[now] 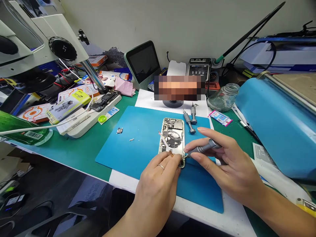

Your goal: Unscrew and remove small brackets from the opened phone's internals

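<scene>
An opened phone [174, 136] lies on the blue mat with its inner parts showing. My right hand [225, 164] grips a grey precision screwdriver [202, 148] between thumb and fingers, its tip pointing at the phone's lower end. Pinched fingers of my left hand [159, 177], with a ring on one, cover part of that lower end beside the tip. From these fingers a thin pale strip [165, 141] with a copper-coloured end slants up over the phone; its exact kind is unclear. Two more grey screwdrivers [189, 121] stand or lie beyond the phone.
Small loose parts, including a little module [119, 130], lie on the blue mat [138, 148]. A microscope [61, 49] overhangs the left, near a green bottle [22, 130]. Behind are a screen [145, 61] and a glass jar [223, 97]. A bulky blue-covered object [276, 121] flanks the right.
</scene>
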Motion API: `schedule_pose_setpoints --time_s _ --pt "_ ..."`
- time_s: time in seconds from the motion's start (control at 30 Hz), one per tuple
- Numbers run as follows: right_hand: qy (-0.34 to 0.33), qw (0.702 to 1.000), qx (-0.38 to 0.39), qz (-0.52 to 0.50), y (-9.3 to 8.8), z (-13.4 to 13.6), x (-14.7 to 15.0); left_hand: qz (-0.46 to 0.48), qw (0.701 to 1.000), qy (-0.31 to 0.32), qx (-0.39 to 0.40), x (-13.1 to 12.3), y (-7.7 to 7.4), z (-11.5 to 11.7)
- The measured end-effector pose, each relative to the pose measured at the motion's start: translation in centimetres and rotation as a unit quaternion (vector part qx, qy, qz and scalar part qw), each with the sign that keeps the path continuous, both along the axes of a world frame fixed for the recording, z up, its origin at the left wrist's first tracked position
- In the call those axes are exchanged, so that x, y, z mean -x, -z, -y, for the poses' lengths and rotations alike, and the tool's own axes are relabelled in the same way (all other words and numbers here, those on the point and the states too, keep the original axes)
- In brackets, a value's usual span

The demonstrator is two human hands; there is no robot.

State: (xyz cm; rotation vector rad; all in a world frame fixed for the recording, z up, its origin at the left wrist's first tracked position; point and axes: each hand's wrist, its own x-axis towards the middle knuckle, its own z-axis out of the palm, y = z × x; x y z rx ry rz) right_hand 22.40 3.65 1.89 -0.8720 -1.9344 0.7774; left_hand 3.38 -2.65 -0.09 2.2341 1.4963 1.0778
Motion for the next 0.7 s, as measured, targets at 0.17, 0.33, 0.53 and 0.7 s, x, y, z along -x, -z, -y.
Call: schedule_pose_setpoints --time_s 0.17,0.33,0.53,0.7 --pt "-0.006 1.0 -0.008 0.005 0.0 0.0 0.0 -0.001 1.0 0.001 0.003 0.0 0.0 -0.1" --pt "-0.019 0.999 -0.035 0.024 -0.2 0.0 0.0 0.006 1.0 0.001 0.001 0.0 0.1 0.0" --pt "-0.059 0.991 -0.101 0.066 -1.1 0.0 -0.3 0.007 1.0 -0.001 -0.001 0.1 0.2 0.0" --pt "-0.056 0.989 -0.122 0.062 -1.0 -0.2 0.1 0.016 1.0 0.002 0.012 0.3 0.2 0.1"
